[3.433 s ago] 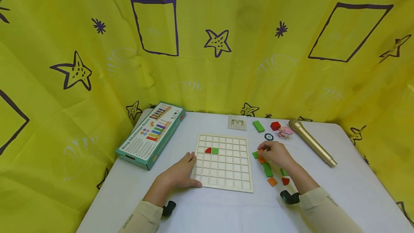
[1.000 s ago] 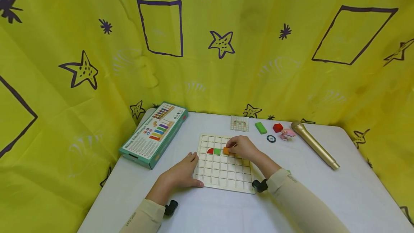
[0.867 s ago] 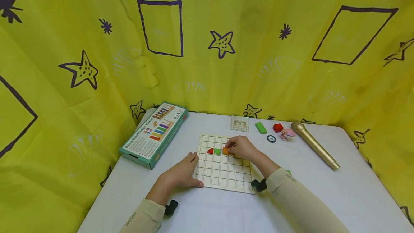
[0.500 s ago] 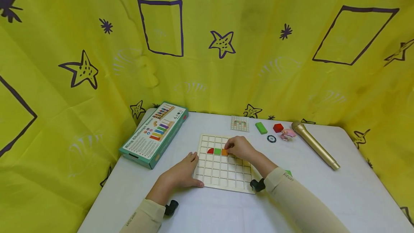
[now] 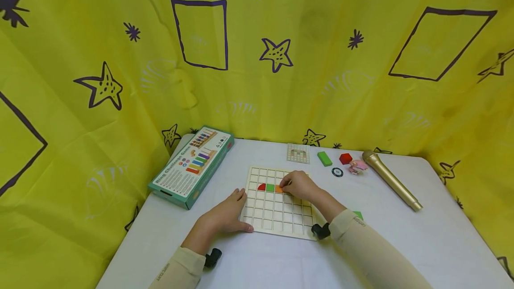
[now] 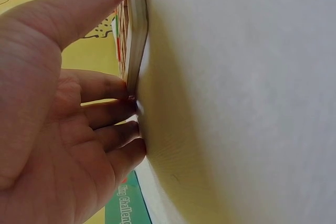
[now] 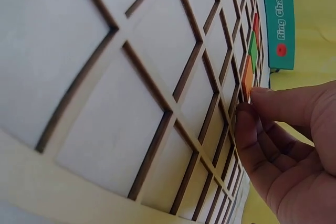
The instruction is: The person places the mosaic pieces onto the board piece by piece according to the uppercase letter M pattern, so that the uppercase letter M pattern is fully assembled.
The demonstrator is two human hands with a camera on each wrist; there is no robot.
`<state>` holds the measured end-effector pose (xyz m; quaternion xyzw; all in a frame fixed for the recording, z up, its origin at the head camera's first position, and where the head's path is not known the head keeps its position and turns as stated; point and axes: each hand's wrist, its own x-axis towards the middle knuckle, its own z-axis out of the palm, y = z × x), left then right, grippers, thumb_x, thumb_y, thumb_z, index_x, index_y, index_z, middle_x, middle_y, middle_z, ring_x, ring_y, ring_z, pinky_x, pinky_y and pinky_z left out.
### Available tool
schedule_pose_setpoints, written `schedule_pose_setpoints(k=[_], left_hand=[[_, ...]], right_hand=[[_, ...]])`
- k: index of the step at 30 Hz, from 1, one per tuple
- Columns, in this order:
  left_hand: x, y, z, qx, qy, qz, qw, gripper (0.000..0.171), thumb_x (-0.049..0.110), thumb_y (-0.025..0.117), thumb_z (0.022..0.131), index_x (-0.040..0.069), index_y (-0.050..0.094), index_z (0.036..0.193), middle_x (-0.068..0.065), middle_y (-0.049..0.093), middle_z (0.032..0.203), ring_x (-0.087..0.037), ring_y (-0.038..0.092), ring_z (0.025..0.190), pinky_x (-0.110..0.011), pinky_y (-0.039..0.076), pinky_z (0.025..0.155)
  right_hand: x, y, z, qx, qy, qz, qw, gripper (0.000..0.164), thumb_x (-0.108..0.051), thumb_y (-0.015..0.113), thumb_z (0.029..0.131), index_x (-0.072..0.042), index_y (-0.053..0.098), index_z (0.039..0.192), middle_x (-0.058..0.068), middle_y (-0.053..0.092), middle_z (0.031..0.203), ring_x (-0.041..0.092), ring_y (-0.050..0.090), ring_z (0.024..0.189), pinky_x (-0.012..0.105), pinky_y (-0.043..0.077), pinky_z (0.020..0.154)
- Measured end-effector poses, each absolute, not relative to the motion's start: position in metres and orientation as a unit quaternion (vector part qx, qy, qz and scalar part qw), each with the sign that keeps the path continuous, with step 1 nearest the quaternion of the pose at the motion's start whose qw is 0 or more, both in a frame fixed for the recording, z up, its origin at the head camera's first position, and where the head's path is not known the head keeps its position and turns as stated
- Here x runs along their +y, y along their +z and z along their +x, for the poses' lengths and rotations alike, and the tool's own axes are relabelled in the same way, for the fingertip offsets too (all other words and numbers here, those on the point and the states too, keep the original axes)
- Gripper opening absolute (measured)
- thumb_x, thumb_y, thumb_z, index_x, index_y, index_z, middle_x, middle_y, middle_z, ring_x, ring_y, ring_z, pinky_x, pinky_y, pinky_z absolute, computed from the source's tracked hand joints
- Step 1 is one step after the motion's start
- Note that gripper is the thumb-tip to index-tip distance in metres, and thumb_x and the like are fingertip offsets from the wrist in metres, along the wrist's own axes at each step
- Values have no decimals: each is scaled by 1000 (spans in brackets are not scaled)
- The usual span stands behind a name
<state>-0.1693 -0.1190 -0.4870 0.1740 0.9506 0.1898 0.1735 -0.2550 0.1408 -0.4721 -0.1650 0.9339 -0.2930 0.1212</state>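
A pale square grid board (image 5: 277,226) lies on the table. A red quarter-round tile (image 5: 262,187), a green square tile (image 5: 270,187) and an orange square tile (image 5: 279,189) stand side by side in one row of its cells. My right hand (image 5: 299,185) pinches at the orange tile's right side with thumb and index finger; the fingertips cover part of it. In the right wrist view the thumb (image 7: 286,100) touches the tile's near corner. My left hand (image 5: 226,213) rests against the board's left edge, thumb at the near corner and fingers extended along the side.
A green game box (image 5: 190,168) lies at left. Behind the board is a small pattern card (image 5: 298,153). A green block (image 5: 324,158), red block (image 5: 345,158), dark round chip (image 5: 337,172), pink figure (image 5: 357,167) and gold microphone (image 5: 391,179) lie at right. The right sleeve partly hides green tiles (image 5: 358,214).
My right hand has come from the loose tiles at right to the board, and the orange tile now sits beside the green one. The left hand stays at the board's edge.
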Motion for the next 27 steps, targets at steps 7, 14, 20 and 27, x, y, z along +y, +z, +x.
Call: schedule_pose_setpoints(k=[7, 14, 20, 27], left_hand=[[-118, -486, -168, 949, 194, 174, 177, 112, 56, 82, 76, -1, 28, 157, -14, 22, 165, -31, 15, 153, -46, 26, 119], [-118, -487, -169, 949, 193, 174, 179, 113, 58, 82, 76, 0, 28, 157, -14, 21, 165, -31, 15, 153, -46, 26, 119], [-119, -487, -169, 948, 194, 174, 181, 113, 57, 81, 76, 0, 28, 157, -14, 21, 166, -32, 14, 153, -46, 25, 119], [-119, -486, -170, 948, 195, 176, 182, 113, 57, 82, 77, -1, 27, 157, -15, 20, 166, -33, 13, 153, -46, 25, 120]], right_hand=[[159, -472, -250, 931, -309, -157, 117, 9, -8, 73, 91, -10, 77, 99, -2, 70, 93, 15, 60, 83, 34, 53, 76], [176, -462, -243, 929, -321, -133, 126, 14, -12, 71, 94, -9, 76, 106, 1, 69, 98, 19, 57, 84, 32, 52, 72], [192, -449, -236, 931, -320, -132, 118, 15, -13, 70, 95, -7, 76, 108, 2, 69, 98, 20, 59, 85, 33, 52, 74], [211, -439, -229, 932, -318, -128, 113, 17, -14, 69, 96, -5, 75, 109, 4, 69, 98, 21, 61, 81, 32, 53, 67]])
